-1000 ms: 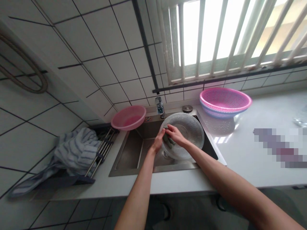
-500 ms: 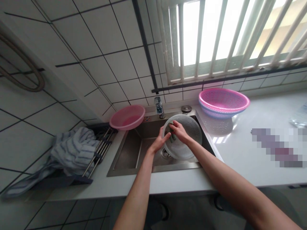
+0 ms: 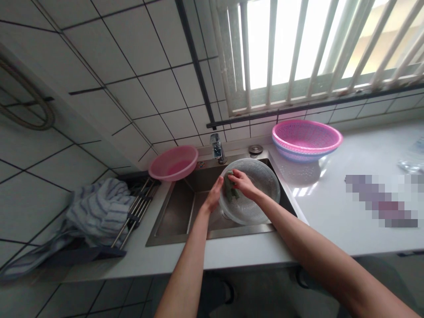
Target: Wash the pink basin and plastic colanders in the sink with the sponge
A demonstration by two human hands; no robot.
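Note:
A pale, see-through mesh colander (image 3: 260,194) is tilted over the right part of the steel sink (image 3: 179,207). My left hand (image 3: 213,195) grips its left rim, with the fingers mostly hidden behind the wall. Inside the colander, my right hand (image 3: 243,183) has its fingers closed on a crumpled green cloth (image 3: 229,189), which lies against the inner left side. The drain is largely covered by the colander.
A chrome faucet (image 3: 216,148) rises behind the sink. A pink basin (image 3: 174,163) sits at the back left corner, and stacked pink and blue baskets (image 3: 306,141) stand right of it. Leftward, a striped towel (image 3: 99,207) lies by a metal rack (image 3: 139,207).
The colander has shifted slightly left and turned to face up more. My right hand has moved a little left with the cloth, and more of the cloth shows.

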